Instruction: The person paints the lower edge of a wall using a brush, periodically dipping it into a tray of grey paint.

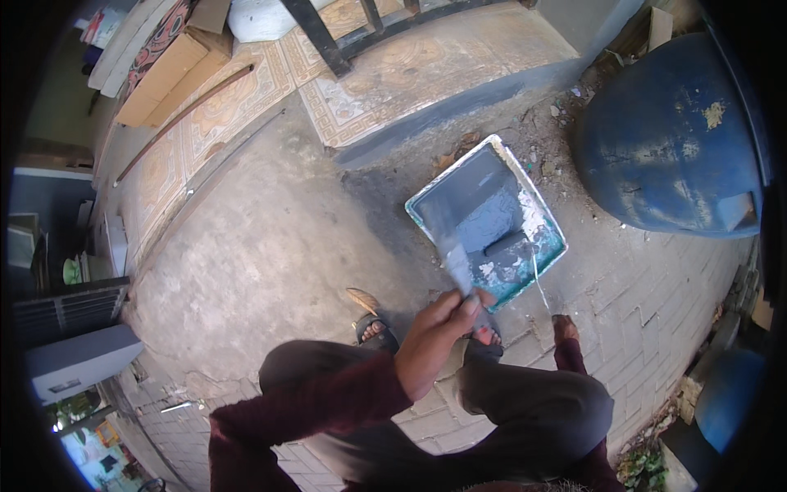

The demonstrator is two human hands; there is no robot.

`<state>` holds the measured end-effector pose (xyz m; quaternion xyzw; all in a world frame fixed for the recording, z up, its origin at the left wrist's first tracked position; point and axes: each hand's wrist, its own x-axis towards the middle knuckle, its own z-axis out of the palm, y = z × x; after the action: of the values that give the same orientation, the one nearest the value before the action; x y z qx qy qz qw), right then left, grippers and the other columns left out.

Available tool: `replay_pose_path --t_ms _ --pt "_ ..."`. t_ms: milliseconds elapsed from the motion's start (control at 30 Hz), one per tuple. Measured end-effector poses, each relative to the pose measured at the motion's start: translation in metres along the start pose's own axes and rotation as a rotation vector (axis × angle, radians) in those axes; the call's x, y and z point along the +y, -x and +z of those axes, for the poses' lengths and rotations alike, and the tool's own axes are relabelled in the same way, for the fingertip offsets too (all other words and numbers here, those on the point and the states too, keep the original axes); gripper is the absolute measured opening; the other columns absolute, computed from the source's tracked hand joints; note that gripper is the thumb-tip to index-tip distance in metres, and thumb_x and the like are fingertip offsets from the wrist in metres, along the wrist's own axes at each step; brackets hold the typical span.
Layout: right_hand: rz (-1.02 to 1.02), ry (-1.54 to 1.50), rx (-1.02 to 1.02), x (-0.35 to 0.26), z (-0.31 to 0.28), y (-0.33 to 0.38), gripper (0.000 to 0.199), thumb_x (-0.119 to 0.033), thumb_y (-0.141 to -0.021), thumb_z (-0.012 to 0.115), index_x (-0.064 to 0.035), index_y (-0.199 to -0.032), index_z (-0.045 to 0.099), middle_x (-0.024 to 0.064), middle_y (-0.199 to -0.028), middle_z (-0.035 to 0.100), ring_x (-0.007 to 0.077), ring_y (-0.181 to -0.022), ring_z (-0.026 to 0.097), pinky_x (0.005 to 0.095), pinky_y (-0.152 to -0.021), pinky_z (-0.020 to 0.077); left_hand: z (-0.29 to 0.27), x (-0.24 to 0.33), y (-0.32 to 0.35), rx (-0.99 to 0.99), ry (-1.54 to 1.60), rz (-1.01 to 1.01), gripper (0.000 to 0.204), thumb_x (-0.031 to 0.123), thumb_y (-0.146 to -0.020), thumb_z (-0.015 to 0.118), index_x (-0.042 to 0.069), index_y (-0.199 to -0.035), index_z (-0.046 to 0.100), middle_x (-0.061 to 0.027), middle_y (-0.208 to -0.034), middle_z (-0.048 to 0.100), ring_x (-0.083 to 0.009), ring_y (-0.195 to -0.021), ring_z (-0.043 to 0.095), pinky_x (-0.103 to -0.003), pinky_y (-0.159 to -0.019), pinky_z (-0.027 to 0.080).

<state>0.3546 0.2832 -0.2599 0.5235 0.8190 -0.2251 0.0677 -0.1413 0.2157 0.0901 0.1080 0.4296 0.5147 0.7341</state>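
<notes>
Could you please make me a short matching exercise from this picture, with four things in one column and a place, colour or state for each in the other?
Things:
1. Left hand
2. Roller
3. Barrel
4. Box

Descriptions:
A. Blue, at the upper right of the picture
B. Brown, at the upper left of the picture
C. Gripping a blurred tool
D. In the tray

Right pairs: 1-C, 2-D, 3-A, 4-B.
</notes>
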Motion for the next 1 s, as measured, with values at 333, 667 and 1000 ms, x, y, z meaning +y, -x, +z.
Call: replay_pose_path --t_ms 333,667,1000 --pt "-0.364 -1.373 -0.182 -0.360 -0.243 -0.086 0.066 -0.052 -0.090 0.048 0.0009 -0.128 0.039 0.0144 -0.096 0.060 0.0200 -0.077 0.063 0.0298 -0.061 0.0507 -0.004 0.020 -0.072 -0.067 -0.090 0.209 0.032 0.033 -0.093 0.051 0.006 -0.110 0.058 -0.0020 -0.099 0.059 -0.0107 -0.089 0.047 -0.031 -0.086 0.034" --pt "-0.328 -0.990 -0.042 -0.453 -0.292 -0.129 0.026 -0.027 -0.095 0.050 -0.0025 -0.103 0.048 0.0053 -0.071 0.055 0.0105 -0.053 0.052 0.0238 -0.045 0.0422 -0.019 0.046 -0.064 0.033 0.129 0.399 0.026 0.032 -0.093 0.047 0.011 -0.099 0.060 -0.0002 -0.071 0.051 -0.0155 -0.076 0.051 -0.040 -0.091 0.027" --pt "-0.432 -1.245 0.104 -0.458 -0.191 -0.226 0.019 -0.018 -0.092 0.058 0.0001 -0.095 0.059 0.0050 -0.077 0.063 0.0094 -0.060 0.056 0.0233 -0.050 0.0441 0.029 0.022 -0.019 0.068 -0.737 1.064 0.040 0.012 -0.086 0.055 -0.003 -0.120 0.041 -0.0140 -0.101 0.054 -0.0220 -0.092 0.056 -0.035 -0.085 0.042"
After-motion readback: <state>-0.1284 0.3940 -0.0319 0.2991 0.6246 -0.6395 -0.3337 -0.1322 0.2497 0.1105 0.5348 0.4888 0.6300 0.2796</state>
